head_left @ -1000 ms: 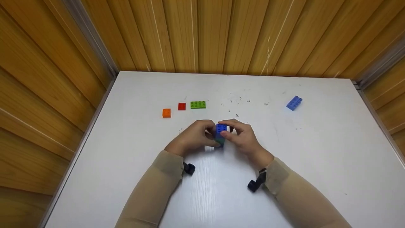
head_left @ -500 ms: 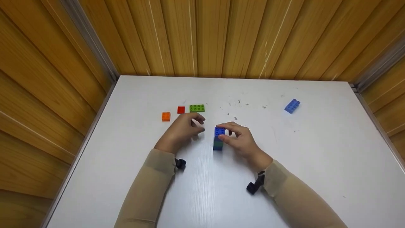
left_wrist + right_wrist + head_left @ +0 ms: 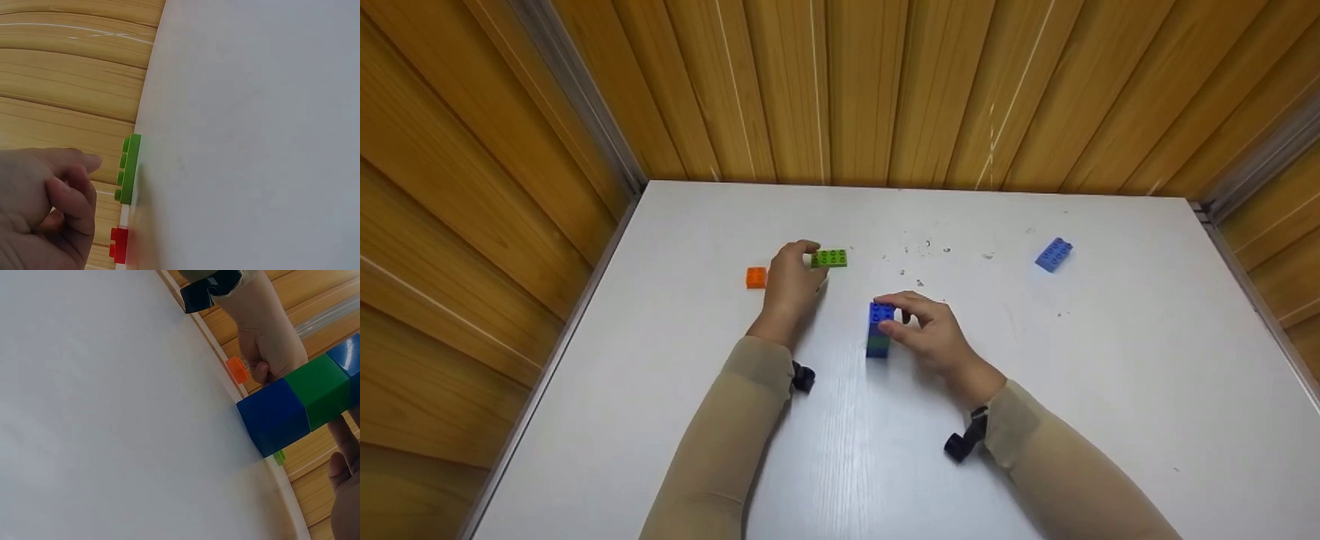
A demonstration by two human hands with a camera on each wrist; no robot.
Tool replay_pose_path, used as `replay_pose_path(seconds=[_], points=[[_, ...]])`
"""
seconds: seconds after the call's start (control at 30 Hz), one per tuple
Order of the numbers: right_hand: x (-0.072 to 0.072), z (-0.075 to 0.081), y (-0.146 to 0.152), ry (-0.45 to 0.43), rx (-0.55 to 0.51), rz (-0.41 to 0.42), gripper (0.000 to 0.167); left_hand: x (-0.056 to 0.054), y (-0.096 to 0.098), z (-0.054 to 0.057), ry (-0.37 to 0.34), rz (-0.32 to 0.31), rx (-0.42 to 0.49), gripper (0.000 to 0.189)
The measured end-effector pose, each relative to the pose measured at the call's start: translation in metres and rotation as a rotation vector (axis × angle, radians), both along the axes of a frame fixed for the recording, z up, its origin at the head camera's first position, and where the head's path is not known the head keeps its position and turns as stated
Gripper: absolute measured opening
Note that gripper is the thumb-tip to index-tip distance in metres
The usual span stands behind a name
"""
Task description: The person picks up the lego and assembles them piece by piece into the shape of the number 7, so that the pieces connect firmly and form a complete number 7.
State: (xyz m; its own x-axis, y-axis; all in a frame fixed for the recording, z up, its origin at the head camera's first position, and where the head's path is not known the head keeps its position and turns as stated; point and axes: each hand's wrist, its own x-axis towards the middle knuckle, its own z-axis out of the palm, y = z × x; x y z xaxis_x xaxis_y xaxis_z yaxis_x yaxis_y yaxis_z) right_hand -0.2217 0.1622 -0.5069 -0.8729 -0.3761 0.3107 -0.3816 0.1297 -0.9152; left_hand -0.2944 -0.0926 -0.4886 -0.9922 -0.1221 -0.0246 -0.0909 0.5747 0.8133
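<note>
My right hand (image 3: 930,330) pinches the top of an upright stack of toy building bricks (image 3: 878,342) between thumb and fingers. Blue, green and blue layers show in that stack (image 3: 318,391) in the right wrist view. Its lowest brick stands on the white table. My left hand (image 3: 793,286) reaches over the bricks at the back left, with a flat green brick (image 3: 832,258) just beyond its fingertips. In the left wrist view the loosely bent fingers are above the green brick (image 3: 130,170) and a small red brick (image 3: 120,246), holding nothing. The head view hides the red brick behind that hand.
An orange brick (image 3: 755,277) lies just left of my left hand. Far off at the right is a lighter blue brick (image 3: 1054,255). Wood-patterned panels (image 3: 855,90) wall in the white tabletop (image 3: 1110,360) at the back and sides.
My left hand has let go of the stack and moved left and away from me, over the red brick. My right hand has stayed at the top of the stack.
</note>
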Motion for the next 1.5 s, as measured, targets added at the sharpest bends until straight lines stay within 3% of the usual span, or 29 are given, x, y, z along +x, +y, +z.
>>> replay_pose_path(seconds=[0.23, 0.47, 0.57, 0.93, 1.3, 1.5], points=[[0.001, -0.001, 0.001, 0.01, -0.025, 0.013, 0.039, -0.006, 0.016, -0.005, 0.011, 0.004, -0.061, 0.056], [0.002, 0.0, 0.003, -0.008, -0.033, 0.004, 0.038, -0.004, 0.033, -0.007, -0.086, 0.008, 0.017, 0.064], [0.003, -0.001, 0.002, -0.015, -0.035, 0.001, 0.038, -0.002, 0.037, -0.007, -0.094, 0.023, 0.022, 0.06], [0.001, -0.001, 0.001, 0.007, -0.035, 0.007, 0.039, -0.005, 0.037, -0.011, -0.047, 0.054, -0.059, 0.043], [0.001, -0.001, 0.001, 0.009, -0.036, 0.011, 0.038, -0.004, 0.034, -0.009, -0.031, 0.054, -0.028, 0.038], [0.0, -0.002, 0.001, 0.023, -0.031, 0.016, 0.038, 0.002, 0.032, -0.004, -0.037, 0.086, 0.05, 0.039]])
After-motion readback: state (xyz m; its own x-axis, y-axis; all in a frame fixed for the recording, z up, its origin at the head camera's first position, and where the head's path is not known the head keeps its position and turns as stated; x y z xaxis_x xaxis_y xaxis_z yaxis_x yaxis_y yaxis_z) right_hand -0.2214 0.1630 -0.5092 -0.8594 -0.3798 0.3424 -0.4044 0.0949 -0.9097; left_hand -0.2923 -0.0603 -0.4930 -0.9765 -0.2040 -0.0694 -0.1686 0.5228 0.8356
